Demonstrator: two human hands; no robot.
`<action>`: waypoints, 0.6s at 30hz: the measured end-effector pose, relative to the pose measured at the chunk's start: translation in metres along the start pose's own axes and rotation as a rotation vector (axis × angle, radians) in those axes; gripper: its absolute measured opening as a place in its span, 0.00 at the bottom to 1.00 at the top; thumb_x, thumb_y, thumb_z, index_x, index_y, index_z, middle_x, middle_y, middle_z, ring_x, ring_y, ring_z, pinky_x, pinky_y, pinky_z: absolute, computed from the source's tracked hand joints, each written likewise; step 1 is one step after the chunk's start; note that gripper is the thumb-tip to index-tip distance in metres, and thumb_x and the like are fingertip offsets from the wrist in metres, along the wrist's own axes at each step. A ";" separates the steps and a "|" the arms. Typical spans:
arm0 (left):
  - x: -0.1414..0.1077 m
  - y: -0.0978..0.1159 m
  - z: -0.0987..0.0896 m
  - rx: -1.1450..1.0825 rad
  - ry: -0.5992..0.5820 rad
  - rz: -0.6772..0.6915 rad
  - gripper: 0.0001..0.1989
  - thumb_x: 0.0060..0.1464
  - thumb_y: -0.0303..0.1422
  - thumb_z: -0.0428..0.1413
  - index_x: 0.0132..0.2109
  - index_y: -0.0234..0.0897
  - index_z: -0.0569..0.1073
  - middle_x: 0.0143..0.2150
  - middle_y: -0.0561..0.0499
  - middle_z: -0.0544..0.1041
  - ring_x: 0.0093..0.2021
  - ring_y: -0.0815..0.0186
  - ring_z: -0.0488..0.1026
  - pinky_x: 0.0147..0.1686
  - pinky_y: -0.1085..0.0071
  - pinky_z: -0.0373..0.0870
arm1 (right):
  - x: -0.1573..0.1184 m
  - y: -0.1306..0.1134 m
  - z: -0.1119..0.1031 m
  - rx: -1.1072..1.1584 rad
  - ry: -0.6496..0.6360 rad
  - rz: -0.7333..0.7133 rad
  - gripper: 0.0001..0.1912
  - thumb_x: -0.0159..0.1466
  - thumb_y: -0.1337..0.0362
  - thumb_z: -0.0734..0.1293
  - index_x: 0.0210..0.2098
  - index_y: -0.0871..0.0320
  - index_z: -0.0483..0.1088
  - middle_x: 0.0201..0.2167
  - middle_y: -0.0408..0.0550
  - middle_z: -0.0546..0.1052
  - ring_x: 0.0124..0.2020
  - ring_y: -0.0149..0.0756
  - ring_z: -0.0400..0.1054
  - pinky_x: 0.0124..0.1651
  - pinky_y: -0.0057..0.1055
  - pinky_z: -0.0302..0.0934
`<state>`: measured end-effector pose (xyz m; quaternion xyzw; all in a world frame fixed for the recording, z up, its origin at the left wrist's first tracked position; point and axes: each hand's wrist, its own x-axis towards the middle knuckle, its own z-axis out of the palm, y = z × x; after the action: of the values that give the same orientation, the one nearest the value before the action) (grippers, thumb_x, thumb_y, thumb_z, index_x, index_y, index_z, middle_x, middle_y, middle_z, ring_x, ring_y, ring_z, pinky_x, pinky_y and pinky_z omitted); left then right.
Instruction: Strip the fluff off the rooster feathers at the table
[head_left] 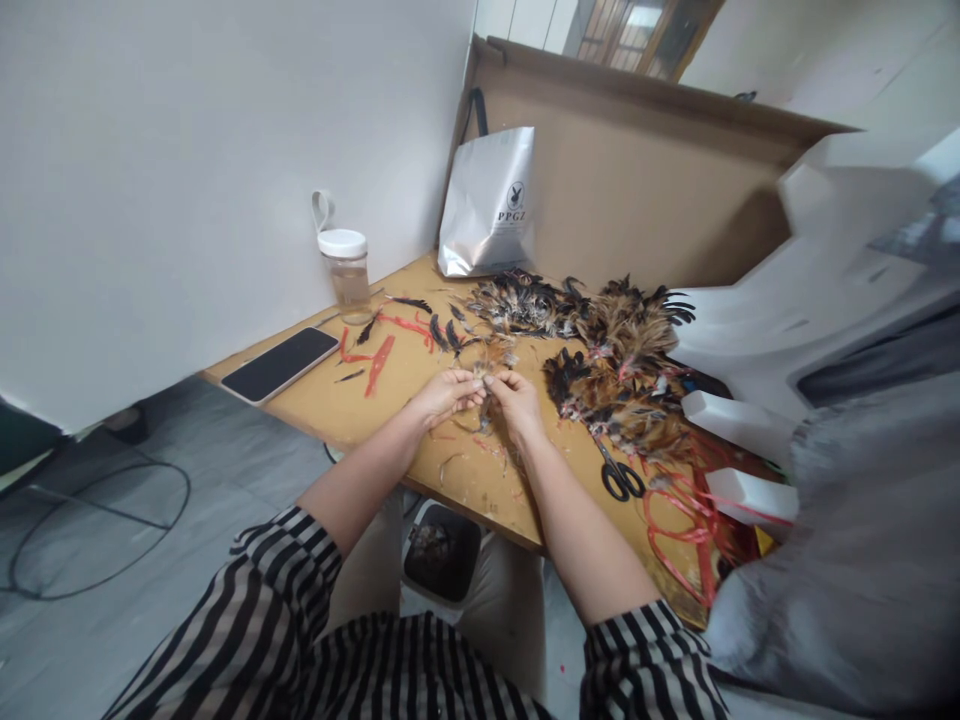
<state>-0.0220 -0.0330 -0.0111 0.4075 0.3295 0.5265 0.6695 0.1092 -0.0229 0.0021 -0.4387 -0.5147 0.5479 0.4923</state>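
Over the middle of the wooden table (480, 480), my two hands meet at the fingertips. My left hand (451, 394) pinches a small tuft of brownish feathers (495, 354). Closed as well, my right hand (516, 402) grips the same tuft from the other side. The quill ends are hidden between the fingers. Just beyond lie heaped dark and grey feathers (525, 305), with brown bunches (630, 318) beside them. Nearer on the right is another pile of black and brown feathers (622, 400). Black-handled scissors (622, 478) lie below that pile.
A phone (281, 364) and a lidded drink bottle (349, 275) stand left, near red plastic strips (379, 364). A silver bag (487, 205) leans at the back against cardboard (645, 190). Red ribbon (701, 540) and white foam (750, 495) are right. A bin (442, 555) sits between my knees.
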 end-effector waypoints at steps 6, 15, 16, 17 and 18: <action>0.002 -0.002 0.000 0.081 -0.002 -0.010 0.09 0.42 0.32 0.59 0.29 0.28 0.72 0.24 0.49 0.73 0.21 0.77 0.68 0.23 0.82 0.64 | 0.001 0.002 0.000 0.013 0.054 -0.057 0.17 0.41 0.53 0.70 0.21 0.57 0.62 0.13 0.36 0.64 0.15 0.24 0.54 0.18 0.23 0.47; 0.004 -0.008 -0.004 0.219 -0.021 0.028 0.09 0.42 0.33 0.58 0.27 0.29 0.72 0.21 0.49 0.72 0.20 0.75 0.67 0.21 0.80 0.63 | 0.004 0.010 -0.002 0.038 -0.003 -0.048 0.16 0.43 0.54 0.70 0.22 0.58 0.64 0.15 0.37 0.67 0.15 0.24 0.56 0.19 0.23 0.49; 0.005 -0.008 -0.004 0.239 -0.025 0.035 0.09 0.42 0.33 0.58 0.27 0.29 0.72 0.20 0.49 0.72 0.19 0.75 0.67 0.21 0.80 0.63 | 0.005 0.010 -0.002 0.044 -0.023 -0.033 0.16 0.43 0.54 0.70 0.23 0.58 0.64 0.15 0.38 0.67 0.15 0.24 0.57 0.19 0.23 0.50; 0.005 -0.009 -0.004 0.252 -0.028 0.041 0.09 0.42 0.33 0.58 0.27 0.29 0.72 0.20 0.49 0.72 0.19 0.75 0.67 0.21 0.79 0.63 | 0.005 0.011 -0.002 0.048 -0.033 -0.021 0.16 0.43 0.54 0.70 0.23 0.58 0.64 0.15 0.38 0.67 0.15 0.25 0.57 0.19 0.23 0.50; 0.005 -0.009 -0.004 0.258 -0.030 0.044 0.09 0.42 0.33 0.58 0.27 0.29 0.72 0.20 0.49 0.72 0.19 0.75 0.67 0.21 0.79 0.63 | 0.005 0.012 -0.002 0.051 -0.034 -0.016 0.16 0.43 0.54 0.70 0.22 0.58 0.64 0.15 0.38 0.68 0.16 0.25 0.58 0.19 0.23 0.51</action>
<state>-0.0206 -0.0287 -0.0210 0.5051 0.3753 0.4882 0.6046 0.1095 -0.0177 -0.0095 -0.4125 -0.5121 0.5644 0.4990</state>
